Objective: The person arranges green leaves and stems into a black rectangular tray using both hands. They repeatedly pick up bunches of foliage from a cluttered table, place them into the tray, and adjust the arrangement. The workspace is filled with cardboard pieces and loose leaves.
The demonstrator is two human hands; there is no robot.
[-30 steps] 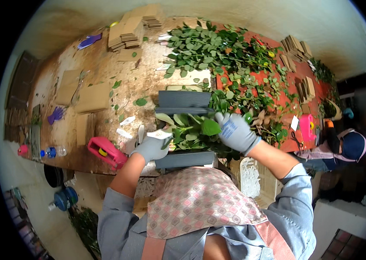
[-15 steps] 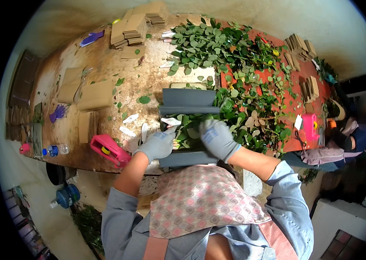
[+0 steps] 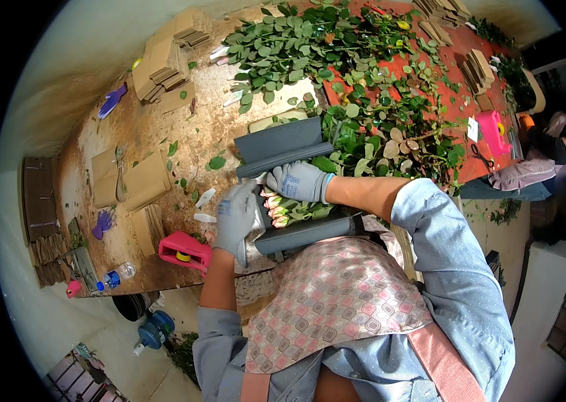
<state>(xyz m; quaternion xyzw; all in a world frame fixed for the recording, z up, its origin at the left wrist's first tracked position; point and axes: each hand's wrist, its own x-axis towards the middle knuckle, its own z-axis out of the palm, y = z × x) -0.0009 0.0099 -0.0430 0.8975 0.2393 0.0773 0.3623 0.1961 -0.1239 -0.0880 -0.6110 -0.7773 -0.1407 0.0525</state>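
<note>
Pale pink rose buds (image 3: 277,209) with green stems and leaves lie in a dark grey cradle with ribbed side panels (image 3: 279,145). At the cradle's left end, my left hand (image 3: 234,218), in a grey glove, pinches a small white sleeve (image 3: 261,179) at the bud end. My right hand (image 3: 299,181), gloved the same way, reaches across the cradle just above the pink buds. Its fingers are curled beside that sleeve, and what they grip is hidden. More white sleeves (image 3: 206,197) lie on the table left of my left hand.
A pink tape dispenser (image 3: 186,252) sits near the front edge, with a water bottle (image 3: 117,275) farther left. Stacked cardboard (image 3: 162,67) and purple gloves (image 3: 113,100) lie at the back left. Leafy rose stems (image 3: 283,47) cover the back and right. Another person (image 3: 564,144) is at the far right.
My right hand has moved left to the cradle's left end, uncovering the pink buds. My left hand has turned more upright. The whole view has tilted and shifted.
</note>
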